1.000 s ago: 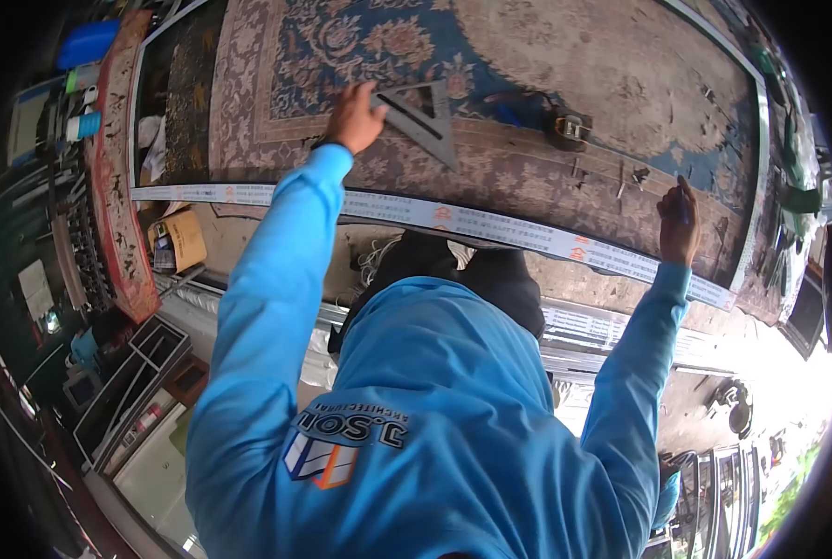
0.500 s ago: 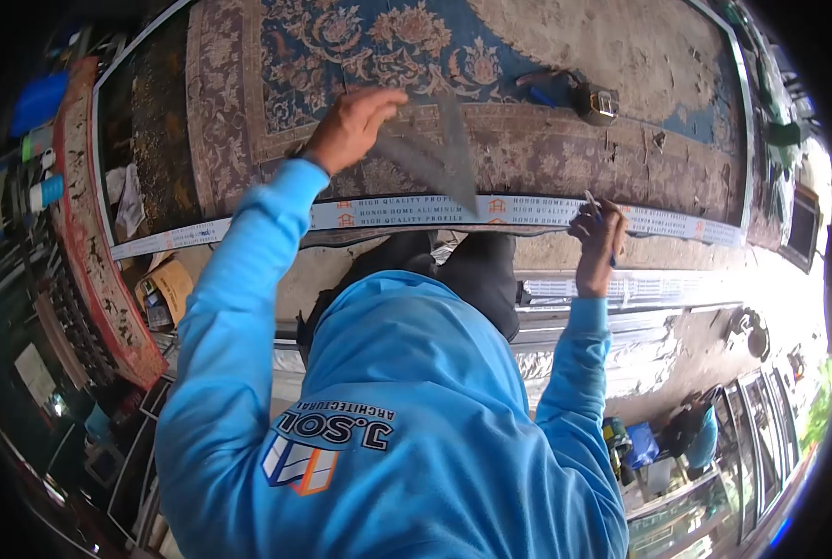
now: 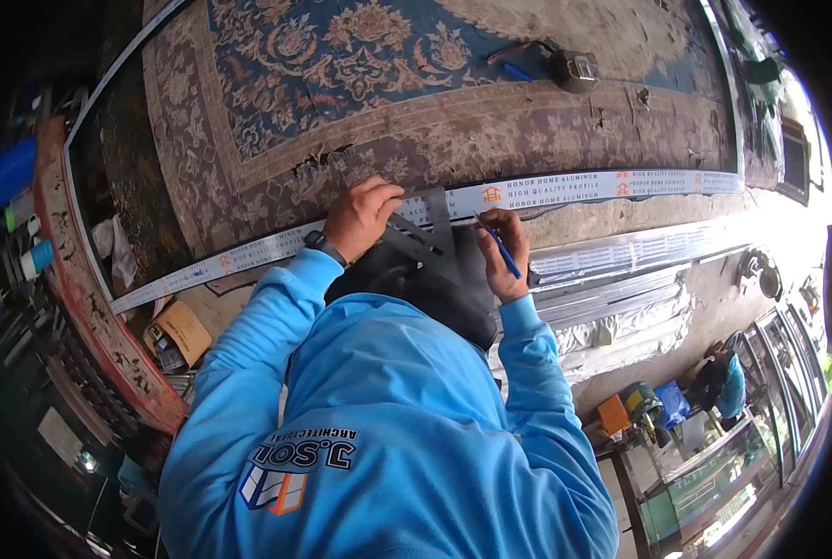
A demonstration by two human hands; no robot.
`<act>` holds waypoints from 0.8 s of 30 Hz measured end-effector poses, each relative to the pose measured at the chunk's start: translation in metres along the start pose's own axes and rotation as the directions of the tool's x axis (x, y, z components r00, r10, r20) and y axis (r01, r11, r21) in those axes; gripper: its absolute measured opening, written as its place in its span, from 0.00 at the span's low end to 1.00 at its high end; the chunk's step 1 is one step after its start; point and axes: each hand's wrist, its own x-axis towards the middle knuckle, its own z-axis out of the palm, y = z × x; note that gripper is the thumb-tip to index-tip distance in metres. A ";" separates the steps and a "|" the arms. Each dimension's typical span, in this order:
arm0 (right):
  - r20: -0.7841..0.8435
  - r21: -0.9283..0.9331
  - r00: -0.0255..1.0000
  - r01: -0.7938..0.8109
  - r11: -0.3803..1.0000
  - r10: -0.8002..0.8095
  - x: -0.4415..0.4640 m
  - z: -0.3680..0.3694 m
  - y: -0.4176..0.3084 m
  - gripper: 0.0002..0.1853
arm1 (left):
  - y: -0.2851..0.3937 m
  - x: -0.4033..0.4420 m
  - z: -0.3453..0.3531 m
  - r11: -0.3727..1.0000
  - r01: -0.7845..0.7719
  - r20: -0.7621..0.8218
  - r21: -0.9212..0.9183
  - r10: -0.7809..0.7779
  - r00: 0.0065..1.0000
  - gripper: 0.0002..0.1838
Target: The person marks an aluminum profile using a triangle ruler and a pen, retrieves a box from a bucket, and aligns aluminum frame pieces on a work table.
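Observation:
My left hand (image 3: 364, 216), with a dark watch on its wrist, is closed on a grey metal square (image 3: 444, 224). The square lies across a long aluminum profile (image 3: 565, 189) covered in white film printed with orange and dark lettering. One blade of the square crosses the profile, and its slanted part reaches back over my lap. Just right of the blade, my right hand (image 3: 505, 252) grips a blue pen (image 3: 509, 261). The pen's tip is close to the profile's near edge; I cannot tell whether it touches.
A patterned carpet (image 3: 248, 186) lies beyond the profile, bearing a tape measure (image 3: 576, 70) and another blue pen (image 3: 516, 71). Wrapped profiles (image 3: 611, 270) are stacked at right. A cardboard box (image 3: 181, 334) and a red worn beam (image 3: 108, 307) are at left.
My left hand has brought the square down and toward me onto the profile. My right hand has moved left with the pen, close to the square. The view has shifted slightly.

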 end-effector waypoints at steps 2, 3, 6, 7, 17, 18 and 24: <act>0.009 -0.062 0.999 0.039 0.997 -0.038 -0.002 0.004 0.001 0.14 | 0.003 0.003 0.001 1.000 -0.020 0.003 0.008 0.020 1.000 0.09; 0.010 -0.077 0.999 0.042 0.996 -0.041 -0.001 0.006 -0.001 0.14 | 0.003 0.004 0.001 1.000 -0.021 0.006 0.010 0.020 1.000 0.09; -0.002 -0.109 0.999 0.050 0.993 -0.050 -0.002 0.010 -0.008 0.13 | 0.001 0.005 0.002 1.000 -0.021 0.015 0.015 0.021 1.000 0.09; -0.018 -0.112 0.998 0.051 0.992 -0.054 -0.002 0.012 -0.007 0.13 | 0.001 0.005 0.002 1.000 -0.021 0.017 0.017 0.020 1.000 0.09; 0.047 -0.288 0.995 0.100 0.953 -0.090 0.005 0.013 -0.014 0.12 | 0.003 0.006 0.004 1.000 -0.019 -0.009 0.020 0.019 1.000 0.08; 0.040 -0.300 0.996 0.092 0.949 -0.084 0.006 0.014 -0.014 0.12 | 0.003 0.006 0.004 1.000 -0.015 -0.006 0.022 0.015 1.000 0.08; 0.024 -0.261 1.000 0.025 0.965 -0.020 0.013 0.023 -0.024 0.12 | 0.005 0.006 0.004 1.000 0.001 0.003 0.023 -0.001 1.000 0.08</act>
